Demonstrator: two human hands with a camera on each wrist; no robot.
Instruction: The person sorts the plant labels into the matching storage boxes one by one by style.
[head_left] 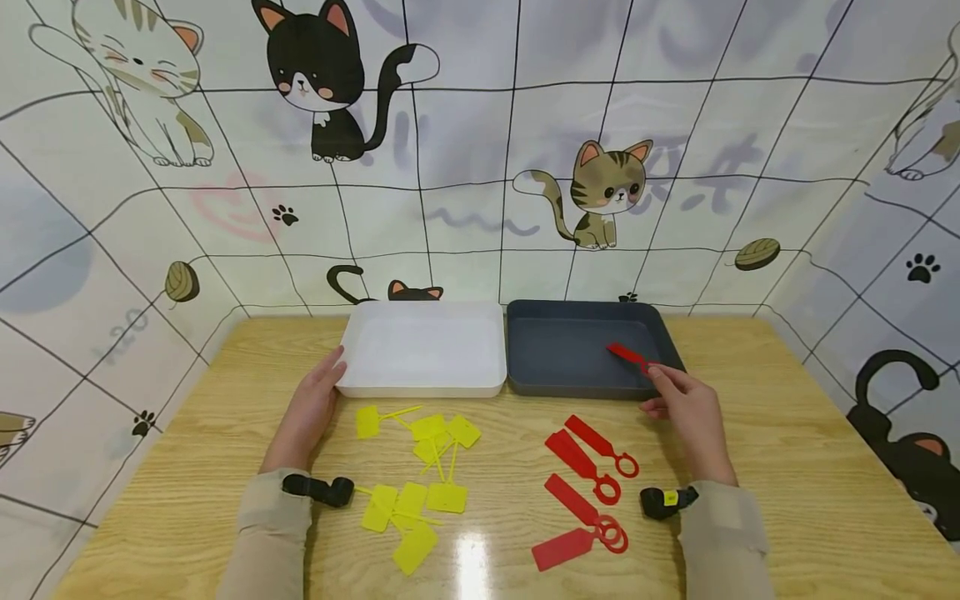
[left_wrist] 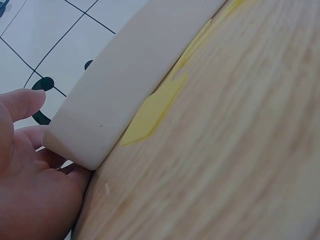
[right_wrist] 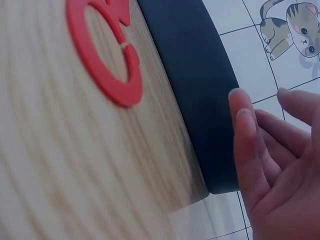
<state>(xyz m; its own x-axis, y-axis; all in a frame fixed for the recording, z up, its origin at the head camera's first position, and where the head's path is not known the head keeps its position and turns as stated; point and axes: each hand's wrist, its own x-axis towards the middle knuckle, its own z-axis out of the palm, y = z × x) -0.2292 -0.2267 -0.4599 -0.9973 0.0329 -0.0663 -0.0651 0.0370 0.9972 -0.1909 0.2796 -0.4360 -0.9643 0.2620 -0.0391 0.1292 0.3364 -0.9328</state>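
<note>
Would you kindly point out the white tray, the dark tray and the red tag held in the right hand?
White tray (head_left: 423, 346): head view, on its bare inner floor.
Dark tray (head_left: 561, 346): head view, on its bare inner floor.
Held red tag (head_left: 626, 353): head view, on its flat strip.

Trays: we count two, one white tray (head_left: 422, 350) and one dark tray (head_left: 566, 350). Red tags (head_left: 591, 437): we make out five, four on the table (head_left: 510, 467), one in the right hand (head_left: 693, 412). Yellow tags (head_left: 447, 497): eight by our tally, overlaps making it unsure. Hands: two, counting the left hand (head_left: 306, 412). Wrist cameras (head_left: 318, 489): two. Wall (head_left: 468, 142): we get two yarn balls (head_left: 757, 254), four paw prints (head_left: 922, 268), seven cats (head_left: 318, 58), some only partly visible.
</note>
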